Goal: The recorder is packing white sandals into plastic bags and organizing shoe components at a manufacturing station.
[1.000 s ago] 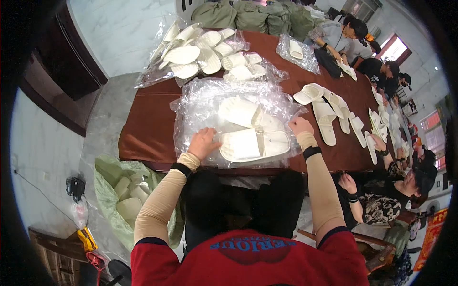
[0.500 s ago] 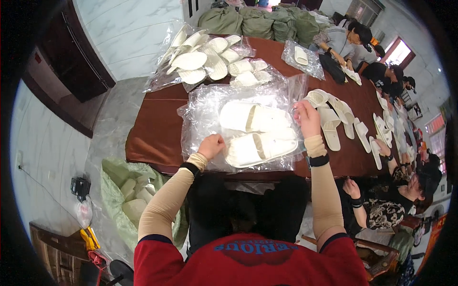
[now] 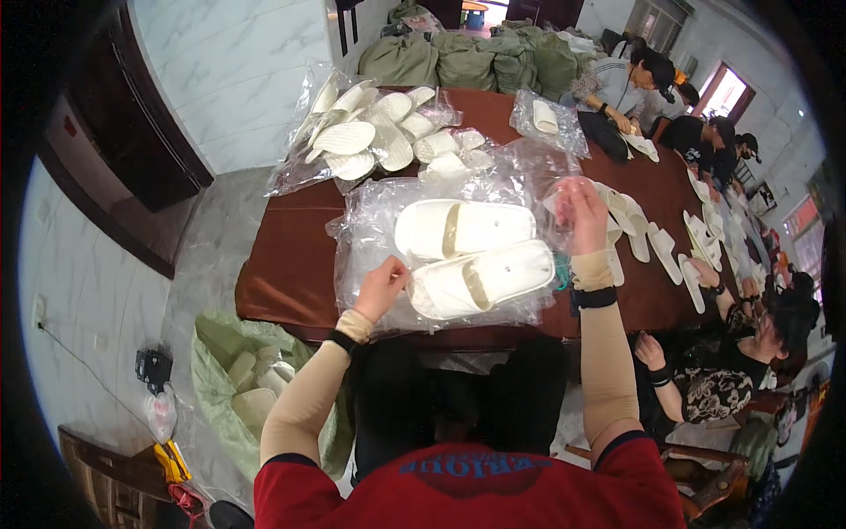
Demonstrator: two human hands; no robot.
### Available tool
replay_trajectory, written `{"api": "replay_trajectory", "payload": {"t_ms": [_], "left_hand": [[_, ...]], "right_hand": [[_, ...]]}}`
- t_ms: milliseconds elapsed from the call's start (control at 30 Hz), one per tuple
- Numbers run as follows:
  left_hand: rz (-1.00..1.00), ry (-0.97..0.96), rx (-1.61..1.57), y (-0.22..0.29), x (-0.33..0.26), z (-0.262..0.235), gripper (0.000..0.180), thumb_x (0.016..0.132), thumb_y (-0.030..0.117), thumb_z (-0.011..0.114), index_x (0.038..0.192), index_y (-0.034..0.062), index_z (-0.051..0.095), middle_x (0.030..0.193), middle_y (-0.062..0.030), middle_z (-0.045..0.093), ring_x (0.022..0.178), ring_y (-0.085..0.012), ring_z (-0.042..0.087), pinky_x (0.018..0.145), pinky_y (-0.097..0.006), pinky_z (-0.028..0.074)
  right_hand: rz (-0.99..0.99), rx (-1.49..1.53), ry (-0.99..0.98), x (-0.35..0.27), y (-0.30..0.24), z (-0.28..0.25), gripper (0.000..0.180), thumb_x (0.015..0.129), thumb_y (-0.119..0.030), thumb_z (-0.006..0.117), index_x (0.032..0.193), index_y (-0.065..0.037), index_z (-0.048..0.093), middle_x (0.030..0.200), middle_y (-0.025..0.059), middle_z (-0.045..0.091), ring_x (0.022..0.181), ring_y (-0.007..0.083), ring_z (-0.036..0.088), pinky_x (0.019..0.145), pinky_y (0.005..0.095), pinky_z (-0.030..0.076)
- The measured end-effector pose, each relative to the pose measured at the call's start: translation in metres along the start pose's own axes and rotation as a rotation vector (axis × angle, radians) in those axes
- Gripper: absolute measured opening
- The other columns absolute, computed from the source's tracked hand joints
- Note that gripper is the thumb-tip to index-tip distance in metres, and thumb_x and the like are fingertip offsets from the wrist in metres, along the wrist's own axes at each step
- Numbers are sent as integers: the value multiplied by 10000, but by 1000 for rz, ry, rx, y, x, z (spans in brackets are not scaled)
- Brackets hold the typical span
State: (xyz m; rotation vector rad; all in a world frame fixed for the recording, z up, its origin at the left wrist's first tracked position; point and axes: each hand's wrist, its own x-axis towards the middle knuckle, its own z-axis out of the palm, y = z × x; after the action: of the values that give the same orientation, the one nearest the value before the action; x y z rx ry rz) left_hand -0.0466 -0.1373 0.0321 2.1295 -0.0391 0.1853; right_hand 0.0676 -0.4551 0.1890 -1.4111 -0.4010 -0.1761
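Note:
A pair of white slide slippers lies side by side in front of me, the far slipper [image 3: 502, 227] and the near slipper [image 3: 520, 269], each with a broad strap. Under them are spread flat clear plastic bags [image 3: 366, 238]. My right hand [image 3: 583, 212] is closed on crumpled clear plastic beyond the slippers' right ends, with a reddish patch showing at the fingers. My left hand [image 3: 383, 286] is pinched by the near slipper's left end. Whatever lies between its fingertips is too small to make out.
Bagged white slippers [image 3: 352, 137] are heaped at the far left of the brown-covered table [image 3: 282, 256]. Loose slippers [image 3: 665, 247] line the right side, where co-workers sit. A green woven sack [image 3: 216, 353] with pale pieces stands on the floor at my left. Stuffed sacks [image 3: 463, 62] stand behind.
My right hand has shifted slightly right with the plastic. The slippers' right ends show more plainly, and the near slipper has turned a little. My left hand stays pinched near its left end.

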Motion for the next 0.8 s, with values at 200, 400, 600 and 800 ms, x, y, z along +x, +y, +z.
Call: {"api": "replay_trajectory", "payload": {"t_ms": [200,400,600,800], "left_hand": [[68,223,40,-1,-13,-36,125,837,17,562,937,30,488,794,-142,587,714,-330,603,651,-373,480],[108,174,122,-58,-23,-22,341,799,-48,580,1115,69,532,880,-110,598,714,-233,590,656,-316,480],[96,243,102,-52,-28,-10,337,808,-26,566,1131,72,560,924,-109,593,749,-244,575,695,-331,475],[-17,186,-65,-57,-31,-11,358,802,-48,576,1141,69,562,877,-45,580,722,-129,540,675,-263,460]], "right_hand": [[298,-221,7,19,85,-77,134,930,-181,522,951,-59,575,717,51,587,590,149,548,516,276,423],[-370,-984,117,-20,94,-29,95,826,-77,581,917,-55,597,780,125,597,732,296,603,661,373,485],[473,-1043,-636,-47,141,-31,182,789,-100,603,958,-45,645,681,98,631,556,173,596,515,315,478],[360,-797,-630,-49,152,-4,537,743,-202,727,1222,-71,523,966,107,606,882,198,581,754,316,479]]}}
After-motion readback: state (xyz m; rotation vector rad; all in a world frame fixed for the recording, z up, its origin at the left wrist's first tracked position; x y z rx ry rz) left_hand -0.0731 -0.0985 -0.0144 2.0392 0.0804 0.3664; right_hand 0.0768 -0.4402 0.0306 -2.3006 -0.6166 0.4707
